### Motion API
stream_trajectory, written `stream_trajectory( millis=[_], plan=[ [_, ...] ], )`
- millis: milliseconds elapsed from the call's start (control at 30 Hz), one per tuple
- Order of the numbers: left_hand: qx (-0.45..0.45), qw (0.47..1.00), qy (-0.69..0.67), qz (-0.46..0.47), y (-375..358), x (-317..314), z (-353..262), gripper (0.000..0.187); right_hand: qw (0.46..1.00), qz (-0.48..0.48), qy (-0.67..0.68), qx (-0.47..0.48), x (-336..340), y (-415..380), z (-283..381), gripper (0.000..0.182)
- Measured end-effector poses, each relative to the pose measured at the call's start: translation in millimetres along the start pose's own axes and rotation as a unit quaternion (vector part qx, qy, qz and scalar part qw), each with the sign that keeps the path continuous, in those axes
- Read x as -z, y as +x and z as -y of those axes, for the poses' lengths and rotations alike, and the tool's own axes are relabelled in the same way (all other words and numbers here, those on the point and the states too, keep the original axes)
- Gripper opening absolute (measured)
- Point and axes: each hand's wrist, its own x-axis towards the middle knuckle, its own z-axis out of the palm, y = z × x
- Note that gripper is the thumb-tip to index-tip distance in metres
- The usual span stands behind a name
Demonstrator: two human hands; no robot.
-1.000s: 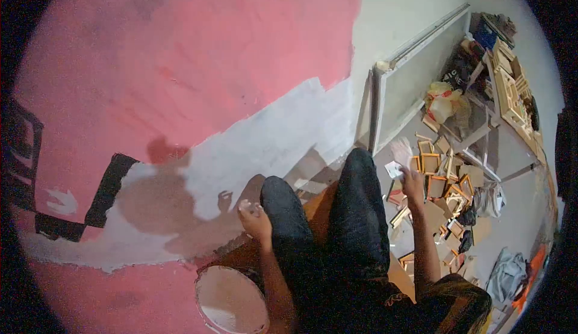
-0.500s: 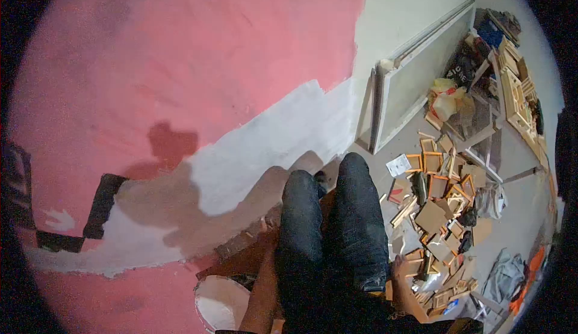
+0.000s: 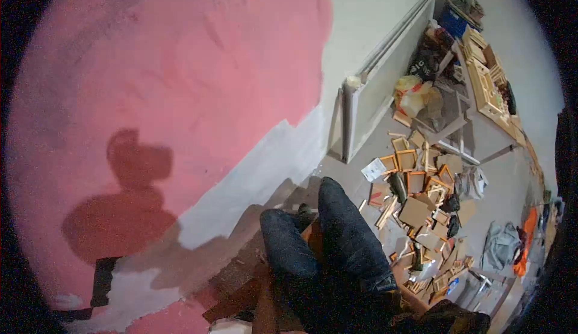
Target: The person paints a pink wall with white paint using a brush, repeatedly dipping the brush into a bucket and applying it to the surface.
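Two knees in dark trousers [image 3: 352,231] fill the lower middle of the view. To their left, my left hand [image 3: 264,269] is dim and partly hidden beside the leg, near a brown wooden piece [image 3: 232,304]. My right hand [image 3: 401,271] is low beside the other thigh, near scattered wooden frames. Its fingers are too small and blurred to read. Whether either hand holds anything cannot be made out.
A pink and white painted wall [image 3: 241,63] rises at the left. White-framed panels [image 3: 385,81] lean on the wall. Wooden frames and boards [image 3: 415,212] litter the floor at right, with a table [image 3: 481,123], a yellowish bag [image 3: 412,96] and grey cloth [image 3: 501,247] beyond.
The view has turned, so the panels and wooden pieces appear farther left. The knees appear lower, the left hand is less visible, and the shadow on the wall has moved left.
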Motion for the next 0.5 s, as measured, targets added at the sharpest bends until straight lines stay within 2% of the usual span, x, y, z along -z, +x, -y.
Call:
stream_trajectory(
  millis=[200, 500],
  plan=[
    [0.007, 1.0, -0.014, -0.008, -12, 6, 4, 0.033, 0.997, 0.069, 0.004, 0.027, -8, 13, -18, 0.032],
    [0.002, 0.999, -0.039, -0.019, -20, 13, 3, 0.033, 0.993, 0.113, 0.009, 0.014, -9, 35, -48, 0.028]
  ],
)
